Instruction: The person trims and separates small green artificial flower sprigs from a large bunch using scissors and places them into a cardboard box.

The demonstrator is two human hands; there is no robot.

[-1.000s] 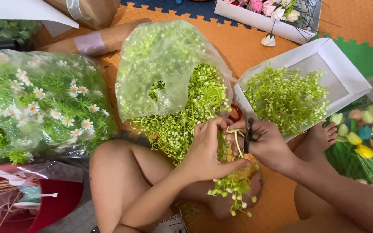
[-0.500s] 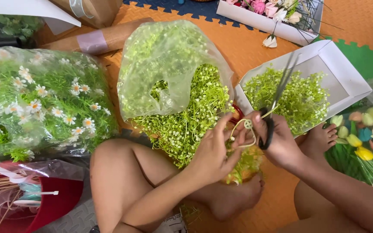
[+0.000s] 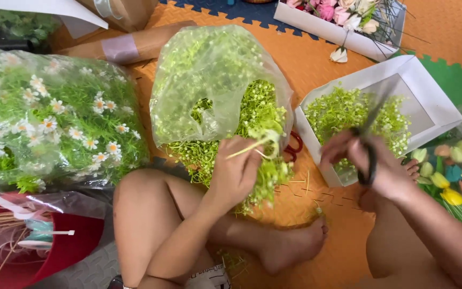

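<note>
Over orange mat | left hand (image 3: 236, 171) pinching green sprig bunch (image 3: 266, 160) | right hand (image 3: 370, 160) clenched round scissors (image 3: 369, 140) | risk: loose sprigs drop, blades near foot (image 3: 295, 246)

my arms are bare from the lower edge of the frame up to the wrists, no sleeves, watch or rings. my left hand (image 3: 236, 174) and right hand (image 3: 372, 166) wear no gloves. my legs and feet are bare too. at bottom centre a scrap of pale printed cloth shows.
</note>
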